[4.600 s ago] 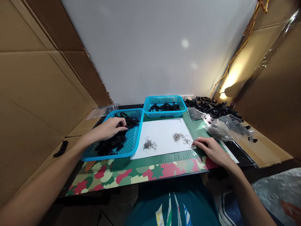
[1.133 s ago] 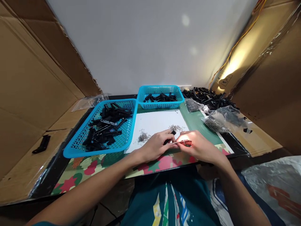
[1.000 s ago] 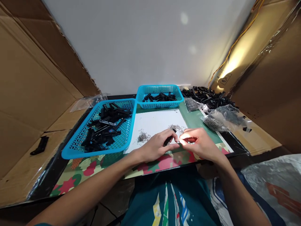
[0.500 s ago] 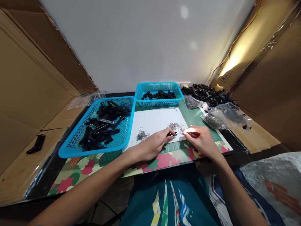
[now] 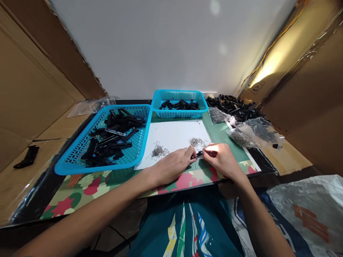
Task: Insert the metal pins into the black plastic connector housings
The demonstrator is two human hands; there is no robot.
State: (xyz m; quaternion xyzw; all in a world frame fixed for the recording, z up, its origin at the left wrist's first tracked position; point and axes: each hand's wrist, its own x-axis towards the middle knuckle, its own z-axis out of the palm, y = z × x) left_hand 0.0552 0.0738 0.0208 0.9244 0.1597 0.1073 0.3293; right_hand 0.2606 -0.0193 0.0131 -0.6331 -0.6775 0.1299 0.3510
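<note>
My left hand [image 5: 178, 162] is closed on a small black plastic part [image 5: 199, 154], low over the front edge of a white sheet [image 5: 174, 135]. Right beside it, my right hand [image 5: 219, 157] has its thumb and fingers pinched at the part's right end. Whatever sits in that pinch is too small to make out. Just behind the hands lies a loose pile of tiny metal pieces [image 5: 197, 141], perhaps springs or pins. A second such pile [image 5: 159, 150] rests on the sheet to the left of my left hand.
A large blue basket [image 5: 146, 142] of black plastic parts stands at left, a smaller blue basket [image 5: 179, 114] behind the sheet. At right are a heap of black parts [image 5: 235, 107] and plastic bags [image 5: 242, 137] of metal pieces. One black part [image 5: 27, 157] lies far left on cardboard.
My right hand has moved left from the metal pile to the black part, and the two hands now nearly meet. The view has shifted slightly.
</note>
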